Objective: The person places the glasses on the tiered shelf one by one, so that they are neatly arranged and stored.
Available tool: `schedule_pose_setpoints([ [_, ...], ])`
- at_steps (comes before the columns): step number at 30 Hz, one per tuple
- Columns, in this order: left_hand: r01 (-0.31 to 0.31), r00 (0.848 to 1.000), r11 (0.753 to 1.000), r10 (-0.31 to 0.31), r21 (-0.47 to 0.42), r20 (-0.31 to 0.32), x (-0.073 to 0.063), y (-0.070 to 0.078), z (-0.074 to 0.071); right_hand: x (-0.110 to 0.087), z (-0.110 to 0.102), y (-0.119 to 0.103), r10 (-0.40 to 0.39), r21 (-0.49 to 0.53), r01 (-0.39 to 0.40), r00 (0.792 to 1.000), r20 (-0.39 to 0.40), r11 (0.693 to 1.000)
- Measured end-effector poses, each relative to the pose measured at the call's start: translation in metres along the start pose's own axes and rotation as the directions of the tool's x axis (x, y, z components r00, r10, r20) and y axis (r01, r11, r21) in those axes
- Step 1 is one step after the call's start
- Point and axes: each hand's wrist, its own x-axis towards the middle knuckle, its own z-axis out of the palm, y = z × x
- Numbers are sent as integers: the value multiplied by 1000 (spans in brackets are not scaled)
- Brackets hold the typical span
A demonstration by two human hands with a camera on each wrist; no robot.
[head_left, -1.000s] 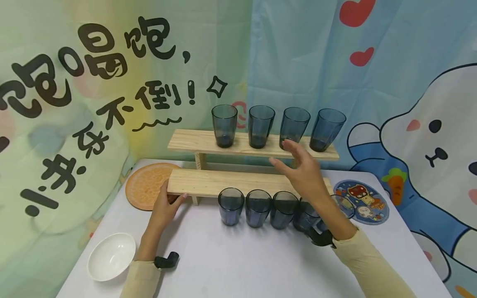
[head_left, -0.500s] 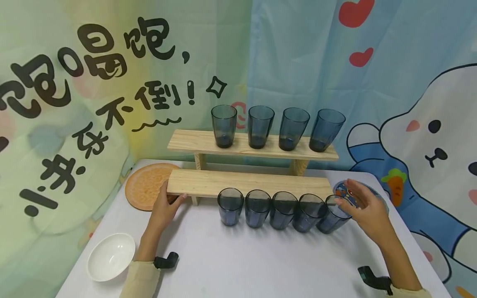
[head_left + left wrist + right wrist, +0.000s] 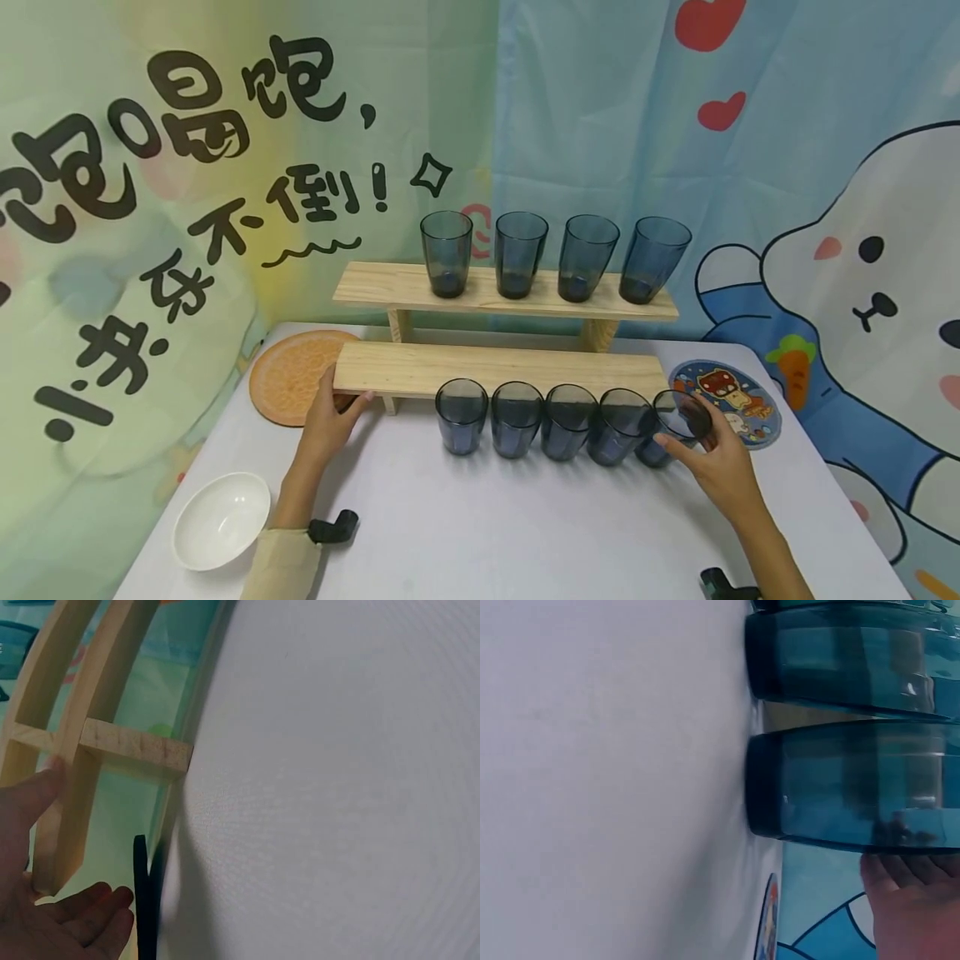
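Observation:
My right hand [image 3: 723, 467] is at the rightmost blue-tinted drinking glass [image 3: 681, 417] of the front row, thumb on its near side and fingers along its right side. In the right wrist view, fingertips press the wall of this glass [image 3: 832, 787], whose base stands on the white table. My left hand [image 3: 330, 421] holds the left end of the lower tier of a two-tier wooden shelf [image 3: 487, 367]. The left wrist view shows the left thumb against the board [image 3: 67, 802], with the other fingers past its end.
Several matching glasses [image 3: 461, 417] stand left of the held one, before the lower tier. More glasses line the upper tier [image 3: 375, 283]. Around them are an orange round mat [image 3: 288, 379], a white bowl [image 3: 221, 521] and a blue cartoon mat [image 3: 738, 404]. A printed curtain hangs behind.
My right hand has come down from near the upper tier's glasses, moved right, then closed in around the front row's rightmost glass. The left hand keeps its place on the shelf end.

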Motion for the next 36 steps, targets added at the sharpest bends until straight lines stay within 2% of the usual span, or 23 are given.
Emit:
schedule_pose_setpoints([
  [6, -2, 1000, 1000, 2, -9, 4, -1, 1, -1, 0, 5, 3, -22, -25, 21, 998, -66, 999],
  [12, -20, 1000, 1000, 20, -9, -10, 1, -1, -2, 1, 9, 3, -17, -24, 15, 996, -89, 1000],
  [20, -1, 1000, 1000, 1, -2, -2, -1, -1, 0, -1, 12, 2, -17, -42, 12, 994, -112, 999],
  [36, 2, 1000, 1000, -2, -5, 9, -1, 0, 0, -7, 3, -8, 52, -53, -58, 994, -98, 997],
])
